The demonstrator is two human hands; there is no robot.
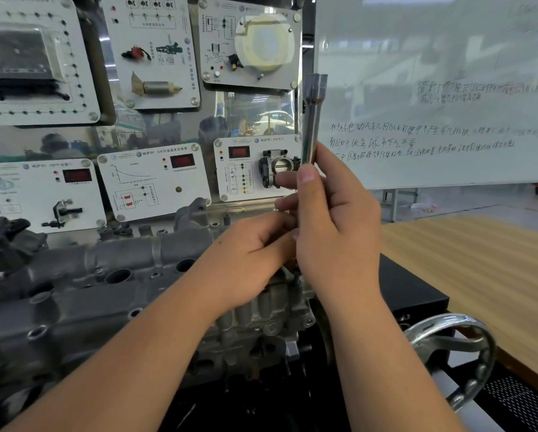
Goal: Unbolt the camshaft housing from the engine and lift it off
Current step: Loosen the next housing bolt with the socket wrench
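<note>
Head view: right hand [333, 226] grips the upright socket bar [313, 116]; left hand [255, 257], at nine o'clock, pinches its lower end above the engine [111, 294].

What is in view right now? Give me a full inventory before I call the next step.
camshaft housing: one, dark grey metal, lower left, on the engine.
extension bar: one, silver, socket end up, held upright at centre.
training panels: several, white, on the board behind the engine.
throttle body: one, grey and black, on the centre panel.
whiteboard: one, white with handwriting, upper right.
wooden table: one, light brown, right.
handwheel: one, chrome, lower right.
left hand: one, at the housing's right end, fingers curled near the bar's lower end; what it grips is hidden.
right hand: one, gripping the extension bar.
</note>
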